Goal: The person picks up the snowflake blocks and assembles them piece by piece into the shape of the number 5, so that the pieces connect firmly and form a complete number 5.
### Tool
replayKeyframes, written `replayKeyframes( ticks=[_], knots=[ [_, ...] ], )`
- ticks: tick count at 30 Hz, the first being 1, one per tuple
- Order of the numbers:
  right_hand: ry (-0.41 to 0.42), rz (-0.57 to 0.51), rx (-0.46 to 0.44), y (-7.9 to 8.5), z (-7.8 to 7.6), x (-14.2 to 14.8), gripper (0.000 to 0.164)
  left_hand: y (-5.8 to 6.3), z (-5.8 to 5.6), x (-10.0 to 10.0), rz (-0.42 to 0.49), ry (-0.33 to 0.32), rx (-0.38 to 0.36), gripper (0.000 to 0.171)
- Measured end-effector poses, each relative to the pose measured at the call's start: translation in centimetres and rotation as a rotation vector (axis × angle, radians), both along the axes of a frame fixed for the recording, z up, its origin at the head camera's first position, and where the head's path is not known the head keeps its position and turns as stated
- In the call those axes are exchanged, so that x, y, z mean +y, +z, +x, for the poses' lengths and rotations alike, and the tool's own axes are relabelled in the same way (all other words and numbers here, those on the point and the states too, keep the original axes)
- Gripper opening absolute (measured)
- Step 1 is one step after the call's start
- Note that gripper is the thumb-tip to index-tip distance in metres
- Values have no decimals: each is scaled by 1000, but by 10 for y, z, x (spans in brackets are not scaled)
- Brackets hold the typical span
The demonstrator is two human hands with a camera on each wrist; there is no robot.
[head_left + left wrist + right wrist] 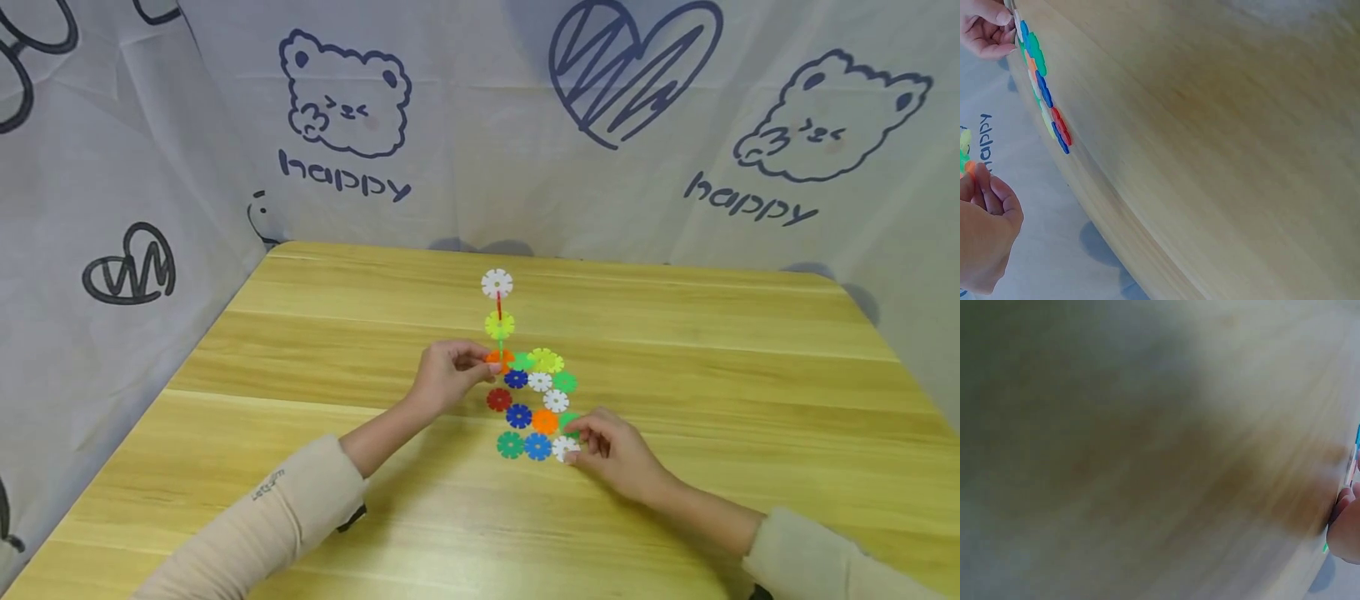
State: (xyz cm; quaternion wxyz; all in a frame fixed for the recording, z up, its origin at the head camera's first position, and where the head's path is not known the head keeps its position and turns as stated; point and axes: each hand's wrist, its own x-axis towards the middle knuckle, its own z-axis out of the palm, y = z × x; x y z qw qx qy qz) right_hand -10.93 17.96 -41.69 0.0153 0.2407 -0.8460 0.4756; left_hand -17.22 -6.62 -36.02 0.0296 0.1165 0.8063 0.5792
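My left hand (pixel 444 379) pinches an orange notched plastic disc (pixel 498 360), a snowflake-type building disc, between thumb and fingers. Above it rises a narrow column: a green disc seen edge-on, a yellow disc (pixel 499 325), a red disc edge-on, and a white disc (pixel 497 284) on top. Several coloured discs lie flat in linked rows nearby, among them a red disc (pixel 498 400) and a light blue disc (pixel 537 447). At the right end of these rows, my right hand (pixel 617 454) has its curled fingers on a green disc (pixel 567 423) and its thumb on a white disc (pixel 562 449).
A wooden table (pixel 225 417) lies under both hands. Behind and beside it hangs a white cloth (pixel 480 125) with drawn bears, hearts and lettering. In the right wrist view, mostly blurred tabletop shows.
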Motion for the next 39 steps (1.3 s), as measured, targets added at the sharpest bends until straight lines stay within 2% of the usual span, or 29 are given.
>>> replayKeyframes(
  ticks=[5,8,21,28,35,39],
  knots=[
    [0,59,67,-3,2,-1,25,0,1,-1,-3,-8,-8,16],
    [-8,99,56,-4,1,-2,23,-1,1,-1,10,-9,-30,15],
    [4,180,19,1,2,-3,24,-1,3,-1,-12,-10,1,15],
    [8,178,-42,8,3,-1,24,1,4,-1,-5,-19,-6,12],
    [-57,174,-74,15,-2,6,11,1,2,-1,-10,-7,-19,13],
    [-69,99,-166,20,-5,10,3,1,1,-1,-13,-2,-30,15]
  ],
)
